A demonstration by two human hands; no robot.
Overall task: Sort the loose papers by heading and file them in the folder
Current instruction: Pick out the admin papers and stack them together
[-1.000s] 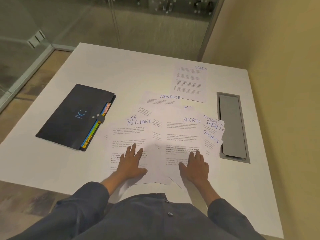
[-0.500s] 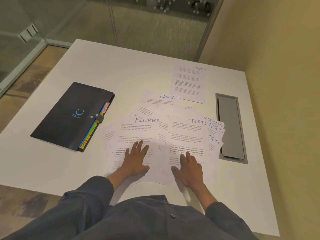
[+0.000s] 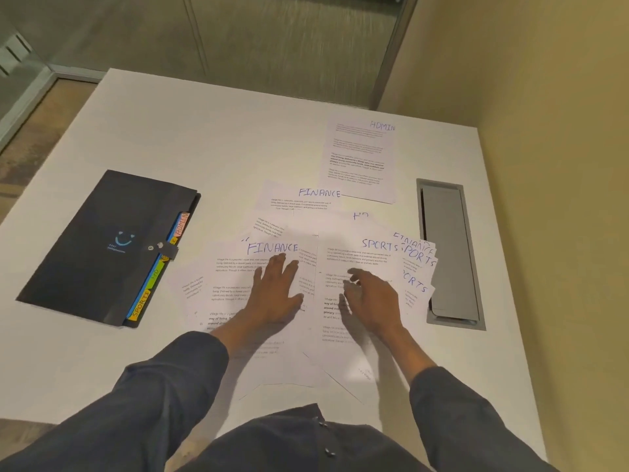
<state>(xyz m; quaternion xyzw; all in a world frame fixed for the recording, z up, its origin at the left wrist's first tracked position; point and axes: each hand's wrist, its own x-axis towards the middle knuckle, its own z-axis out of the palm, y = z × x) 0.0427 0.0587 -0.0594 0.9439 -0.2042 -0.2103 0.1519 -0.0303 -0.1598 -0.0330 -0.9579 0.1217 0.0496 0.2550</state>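
Several loose printed sheets lie fanned out and overlapping on the white table point(image 3: 170, 137). My left hand point(image 3: 277, 294) rests flat, fingers apart, on a sheet headed FINANCE point(image 3: 238, 284). My right hand point(image 3: 372, 301) hovers with fingers spread over a sheet headed SPORTS point(image 3: 360, 264). More SPORTS and FINANCE sheets point(image 3: 417, 264) peek out at the right. Another FINANCE sheet point(image 3: 299, 199) lies farther back, and an ADMIN sheet point(image 3: 360, 158) lies apart at the back. The black folder point(image 3: 102, 247) lies closed at the left, its coloured tabs showing along the right edge.
A grey metal cable hatch point(image 3: 449, 253) is set into the table at the right. A yellow wall runs along the right side, and glass partitions stand behind the table. The near table edge is just in front of my body.
Both hands have slid forward over the papers. The FINANCE and SPORTS top sheets have shifted closer together, and my right hand has lifted slightly with fingers spread.
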